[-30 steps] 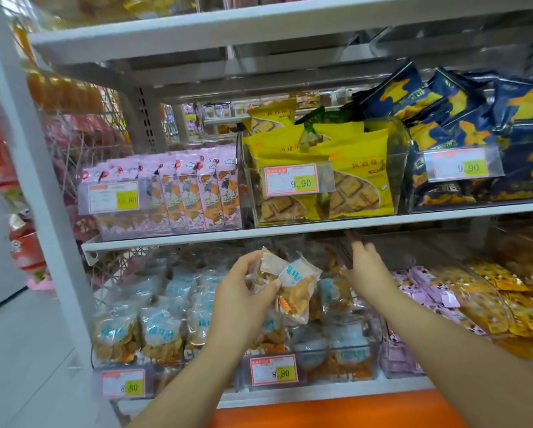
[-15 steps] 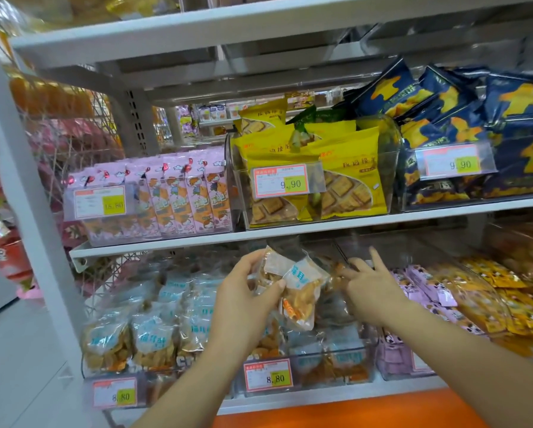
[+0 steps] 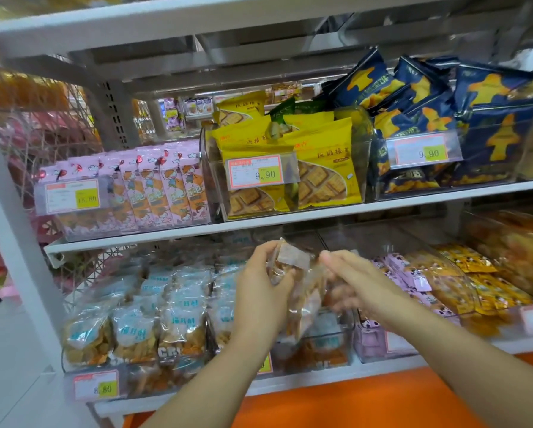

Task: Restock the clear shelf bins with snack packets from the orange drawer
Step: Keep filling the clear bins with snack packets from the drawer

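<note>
— Near the middle, what is the left hand (image 3: pixel 256 299) holding?
— It is pinching a crinkly, see-through snack packet (image 3: pixel 291 261) full of bumpy brown bits, with the thumb on one side and the fingers on the other.
— And the right hand (image 3: pixel 351 281)?
— It is reaching in from 3 o'clock, right beside the packet. It is blurry, so I cannot tell if it is gripping.
— Is anything changing?
— The right hand is coming closer than before, and the packet is turning its blue label away.
— What is sitting under it?
— A hard clear bin (image 3: pixel 324 350) at 6 o'clock, above the smooth orange drawer (image 3: pixel 367 403). Shiny yellow bags (image 3: pixel 320 168) are standing at 12 o'clock.
</note>
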